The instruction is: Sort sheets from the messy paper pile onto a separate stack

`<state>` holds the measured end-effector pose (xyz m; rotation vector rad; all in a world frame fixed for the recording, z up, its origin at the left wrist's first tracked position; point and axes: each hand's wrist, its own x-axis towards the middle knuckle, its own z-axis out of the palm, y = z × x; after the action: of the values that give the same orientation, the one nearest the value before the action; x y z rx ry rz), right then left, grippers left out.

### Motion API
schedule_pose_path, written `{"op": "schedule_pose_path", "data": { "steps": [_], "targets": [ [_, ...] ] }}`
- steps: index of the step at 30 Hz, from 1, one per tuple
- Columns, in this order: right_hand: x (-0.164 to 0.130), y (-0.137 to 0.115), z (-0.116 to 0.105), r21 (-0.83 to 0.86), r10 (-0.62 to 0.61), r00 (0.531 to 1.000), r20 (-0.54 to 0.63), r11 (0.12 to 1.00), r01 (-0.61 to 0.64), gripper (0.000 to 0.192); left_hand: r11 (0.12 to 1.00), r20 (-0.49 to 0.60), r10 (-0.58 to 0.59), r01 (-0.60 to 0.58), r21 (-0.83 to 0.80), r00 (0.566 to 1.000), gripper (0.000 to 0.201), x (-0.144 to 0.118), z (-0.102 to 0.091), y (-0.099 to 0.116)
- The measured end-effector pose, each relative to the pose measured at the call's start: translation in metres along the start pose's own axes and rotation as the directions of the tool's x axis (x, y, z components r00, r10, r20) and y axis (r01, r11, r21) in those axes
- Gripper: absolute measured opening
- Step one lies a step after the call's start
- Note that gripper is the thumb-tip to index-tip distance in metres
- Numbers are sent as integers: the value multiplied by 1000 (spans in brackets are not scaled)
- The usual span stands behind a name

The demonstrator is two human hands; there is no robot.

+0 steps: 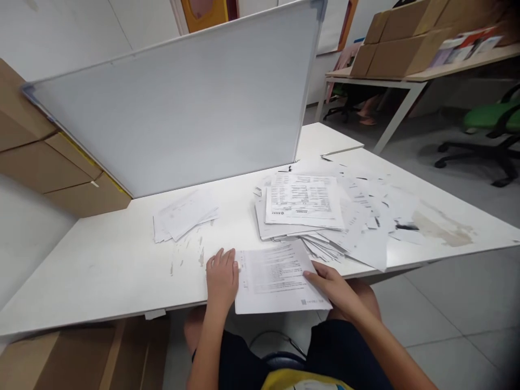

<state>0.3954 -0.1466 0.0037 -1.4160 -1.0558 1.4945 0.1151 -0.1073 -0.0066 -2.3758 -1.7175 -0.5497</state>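
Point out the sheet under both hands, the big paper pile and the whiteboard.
printed sheet [276, 276], head view, middle of the page.
paper pile [304, 206], head view, top sheet.
whiteboard [182, 103], head view, middle of its face.

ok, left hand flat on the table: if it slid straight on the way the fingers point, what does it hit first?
Probably nothing soon: the left hand points up the bare white tabletop, between the small loose stack of white paper sheets and the printed white sheet. Beyond stands the tilted grey-framed whiteboard, though depth is unclear.

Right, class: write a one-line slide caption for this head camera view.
Left hand and right hand hold a printed sheet at the white table edge, beside a paper pile.
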Motion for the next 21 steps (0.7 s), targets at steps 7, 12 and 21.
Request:
{"op": "schedule_pose_path", "data": {
  "steps": [7,12,21],
  "targets": [
    [2,2,1,-35,-53,998,-29,998,52,51,1000,63,-20,20,1,998,43,3,-4,1],
    [1,-1,-5,-180,-174,982,-73,971,159,44,991,161,-122,129,-35,979,43,12,-10,6],
    [14,-33,-69,-493,-449,765,-461,847,199,43,885,423,-285,405,-227,860,49,28,-32,3]
  ]
}}
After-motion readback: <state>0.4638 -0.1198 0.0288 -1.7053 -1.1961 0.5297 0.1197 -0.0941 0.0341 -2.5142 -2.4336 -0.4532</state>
